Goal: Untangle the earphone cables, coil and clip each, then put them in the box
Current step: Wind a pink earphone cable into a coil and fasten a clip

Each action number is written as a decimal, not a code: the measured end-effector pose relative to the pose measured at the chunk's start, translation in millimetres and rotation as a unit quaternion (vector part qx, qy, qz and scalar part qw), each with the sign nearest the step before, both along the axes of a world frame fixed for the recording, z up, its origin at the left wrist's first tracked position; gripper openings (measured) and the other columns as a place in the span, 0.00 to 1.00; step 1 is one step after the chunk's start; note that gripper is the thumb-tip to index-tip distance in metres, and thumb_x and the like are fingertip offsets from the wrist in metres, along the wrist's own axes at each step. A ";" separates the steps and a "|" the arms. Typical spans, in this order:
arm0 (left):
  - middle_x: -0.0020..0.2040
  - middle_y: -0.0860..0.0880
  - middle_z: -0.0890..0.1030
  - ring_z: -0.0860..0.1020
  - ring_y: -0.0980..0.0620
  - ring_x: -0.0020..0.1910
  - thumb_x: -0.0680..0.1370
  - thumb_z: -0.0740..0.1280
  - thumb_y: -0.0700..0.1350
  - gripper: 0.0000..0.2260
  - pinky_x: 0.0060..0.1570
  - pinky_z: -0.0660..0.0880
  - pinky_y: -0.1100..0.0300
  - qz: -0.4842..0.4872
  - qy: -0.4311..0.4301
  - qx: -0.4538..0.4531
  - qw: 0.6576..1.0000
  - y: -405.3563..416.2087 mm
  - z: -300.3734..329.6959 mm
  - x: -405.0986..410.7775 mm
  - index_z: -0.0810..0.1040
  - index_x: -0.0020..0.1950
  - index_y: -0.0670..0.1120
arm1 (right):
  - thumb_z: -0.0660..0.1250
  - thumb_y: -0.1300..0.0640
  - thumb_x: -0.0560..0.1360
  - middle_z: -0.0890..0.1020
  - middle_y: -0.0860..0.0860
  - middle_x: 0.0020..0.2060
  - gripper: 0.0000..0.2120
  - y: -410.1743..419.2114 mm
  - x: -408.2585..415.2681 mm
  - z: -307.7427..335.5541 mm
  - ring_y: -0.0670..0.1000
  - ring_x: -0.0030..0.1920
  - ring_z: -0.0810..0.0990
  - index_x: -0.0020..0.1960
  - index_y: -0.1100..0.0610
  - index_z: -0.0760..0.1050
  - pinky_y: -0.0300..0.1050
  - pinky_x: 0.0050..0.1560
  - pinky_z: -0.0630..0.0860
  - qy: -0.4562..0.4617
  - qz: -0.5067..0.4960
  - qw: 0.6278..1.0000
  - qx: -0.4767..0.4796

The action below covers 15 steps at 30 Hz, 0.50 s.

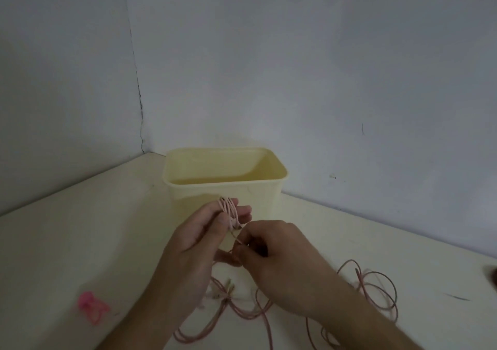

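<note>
Two bare forearms reach in from the bottom edge, over loose loops of thin pink earphone cable [376, 293] that sprawl on the cream tabletop [80, 242] on the near side of a pale yellow rectangular plastic box [269, 199]. The left hand [199, 239] is raised just in front of the box's near wall, its fingers [242, 212] extended toward the box and wrapped with several turns of the pink cable, forming a small coil [228, 212]; the thumb presses against the side of those turns, gripping them. The right hand [271, 250], just nearer the camera than the box and touching the left hand, has its fingers curled, thumb and forefinger pinching a strand of the same cable that runs up to the coil. Below the hands, more cable lies crossed and tangled on the table, with what look like small plug or earbud ends [228, 290] among the strands, too blurred to identify. The open-topped box stands upright near the corner of two grey-white walls [322, 67]; what can be seen of its interior shows only bare walls. A small translucent pink plastic clip [92, 308] lies on the table well to the left of the box and nearer the camera, apart from the cables. A dark object [493, 277] is cut off far to the right of the box.
</note>
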<state>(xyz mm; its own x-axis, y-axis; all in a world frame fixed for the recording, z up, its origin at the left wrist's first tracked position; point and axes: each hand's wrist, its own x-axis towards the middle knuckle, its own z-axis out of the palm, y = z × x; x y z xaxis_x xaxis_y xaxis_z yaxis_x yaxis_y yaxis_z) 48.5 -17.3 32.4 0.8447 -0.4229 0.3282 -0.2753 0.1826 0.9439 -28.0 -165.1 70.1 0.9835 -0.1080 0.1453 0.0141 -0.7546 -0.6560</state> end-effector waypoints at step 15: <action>0.25 0.42 0.72 0.60 0.52 0.22 0.77 0.71 0.56 0.21 0.30 0.52 0.56 -0.109 0.137 0.022 0.984 6.0 6.9 1.7 0.80 0.31 0.42 | 0.79 0.58 0.75 0.75 0.44 0.32 0.08 -12.1 -3.4 6.7 0.41 0.32 0.72 0.47 0.48 0.81 0.36 0.37 0.72 -0.124 0.011 0.984 0.128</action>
